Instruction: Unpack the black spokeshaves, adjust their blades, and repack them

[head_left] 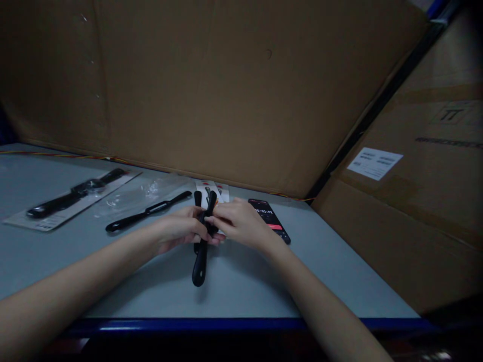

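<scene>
My left hand (186, 230) is wrapped round a long black plastic tool (199, 266), its rounded handle with a small hole tilting down toward me. My right hand (239, 221) pinches at the middle of the same tool, and its fingertips hide part of it. Just behind, another narrow black piece (197, 198) shows above and below my left hand; whether it is joined to the held tool I cannot tell. To the left, a slim black piece with a slotted middle (151, 210) lies on the table.
A black tool on a backing card (71, 198) lies far left, near a clear plastic bag (147, 188). Behind my hands is a printed card (222, 192). A phone (269, 221) showing a timer lies right. Cardboard walls (226, 100) border the grey table (245, 296).
</scene>
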A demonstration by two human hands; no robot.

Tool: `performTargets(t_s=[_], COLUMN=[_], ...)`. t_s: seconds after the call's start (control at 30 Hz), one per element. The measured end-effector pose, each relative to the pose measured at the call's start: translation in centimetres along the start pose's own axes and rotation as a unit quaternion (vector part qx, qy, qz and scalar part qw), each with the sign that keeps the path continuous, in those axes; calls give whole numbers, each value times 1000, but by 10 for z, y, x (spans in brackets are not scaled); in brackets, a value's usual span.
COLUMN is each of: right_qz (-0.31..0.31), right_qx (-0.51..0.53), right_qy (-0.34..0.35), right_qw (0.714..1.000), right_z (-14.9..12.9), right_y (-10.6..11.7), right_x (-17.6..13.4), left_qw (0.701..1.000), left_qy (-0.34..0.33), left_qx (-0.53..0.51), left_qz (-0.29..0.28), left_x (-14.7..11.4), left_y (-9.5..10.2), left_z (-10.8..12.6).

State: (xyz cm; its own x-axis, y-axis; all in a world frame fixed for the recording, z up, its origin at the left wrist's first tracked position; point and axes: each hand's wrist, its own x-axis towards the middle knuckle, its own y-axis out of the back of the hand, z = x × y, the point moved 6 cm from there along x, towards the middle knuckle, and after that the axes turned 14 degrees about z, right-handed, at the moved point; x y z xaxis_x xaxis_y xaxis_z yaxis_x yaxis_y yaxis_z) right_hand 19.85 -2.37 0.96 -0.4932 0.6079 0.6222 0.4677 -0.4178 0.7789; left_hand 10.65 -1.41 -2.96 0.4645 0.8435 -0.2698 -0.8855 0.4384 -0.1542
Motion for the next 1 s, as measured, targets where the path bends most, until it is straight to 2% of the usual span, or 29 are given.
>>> performTargets(t_s=[0.07, 0.17, 0.23, 0.33, 0.47, 0.63, 0.87, 1.0], right_qz=[4, 11, 25, 23, 3, 21, 34, 28], right_qx=[21, 115, 174, 203, 155, 63, 76, 80], right_qy=[-43, -135, -153, -110, -42, -46, -63, -51], right_qw=[999, 984, 972, 973, 987, 997, 995, 995], right_z=[2, 10, 13, 13, 11, 12, 8, 1], right_y=[-4, -4, 2, 14, 15, 7, 12, 5], right_x=[0, -2, -1, 1, 0, 1, 3, 1], left_qw=[1000, 1000, 999, 999, 999, 999, 998, 999], left_qy=[-1, 2, 2, 2, 7, 18, 13, 7], left_qx=[-4, -11, -19, -29, -22, -27, -41, -20], left_qz=[7, 20, 26, 42, 38, 41, 47, 49], left_x=[0, -1, -2, -1, 0, 0, 2, 2], left_y=[1, 1, 1, 2, 2, 2, 4, 4], left_z=[0, 2, 4, 5, 3, 2, 2, 0])
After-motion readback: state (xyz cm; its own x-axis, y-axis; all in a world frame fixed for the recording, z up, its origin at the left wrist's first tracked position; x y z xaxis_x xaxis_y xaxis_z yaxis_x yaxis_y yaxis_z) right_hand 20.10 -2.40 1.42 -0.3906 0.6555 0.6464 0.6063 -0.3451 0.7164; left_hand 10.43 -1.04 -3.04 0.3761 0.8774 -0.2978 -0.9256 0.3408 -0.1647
